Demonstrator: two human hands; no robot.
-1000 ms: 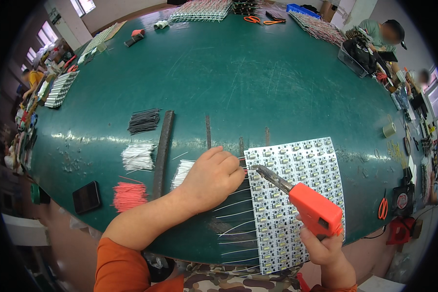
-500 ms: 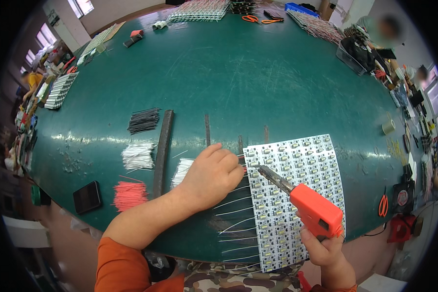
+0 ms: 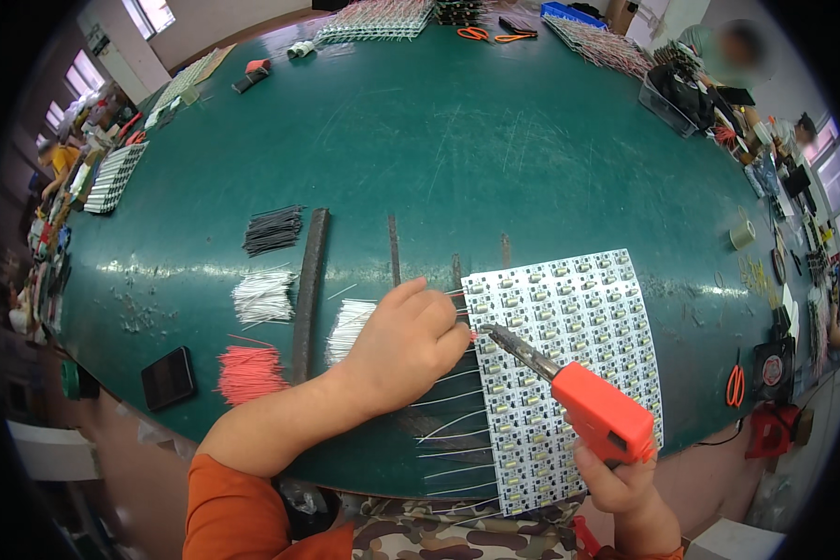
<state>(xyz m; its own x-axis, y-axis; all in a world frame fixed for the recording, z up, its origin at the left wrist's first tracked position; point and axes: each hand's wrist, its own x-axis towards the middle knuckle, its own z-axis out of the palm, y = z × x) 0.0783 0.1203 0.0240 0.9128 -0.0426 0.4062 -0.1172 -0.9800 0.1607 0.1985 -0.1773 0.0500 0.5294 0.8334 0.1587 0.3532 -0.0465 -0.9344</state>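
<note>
A white circuit board panel (image 3: 523,425) with rows of small parts lies in front of me, right of centre. My right hand (image 3: 618,481) grips a red soldering gun (image 3: 602,406). Its dark tip points left and sits at the panel's left edge, close to my left fingertips. My left hand (image 3: 403,341) is closed beside that edge, pinching red wire (image 3: 473,336), of which only the ends show. White wires (image 3: 457,455) stick out leftward from the panel's edge below the hand. A bundle of white wires (image 3: 347,329) is partly covered by my left hand.
Left of a dark bar (image 3: 312,289) lie heaps of black wires (image 3: 273,230), white wires (image 3: 262,295) and red wires (image 3: 250,373). A phone (image 3: 168,378) rests near the left edge. Orange-handled scissors (image 3: 735,385) and a spool (image 3: 742,234) are at right. Another person (image 3: 733,61) is at far right.
The soldering gun's tip has moved slightly left and down, from over the panel to its edge by my left fingertips. My left hand stays closed in nearly the same place.
</note>
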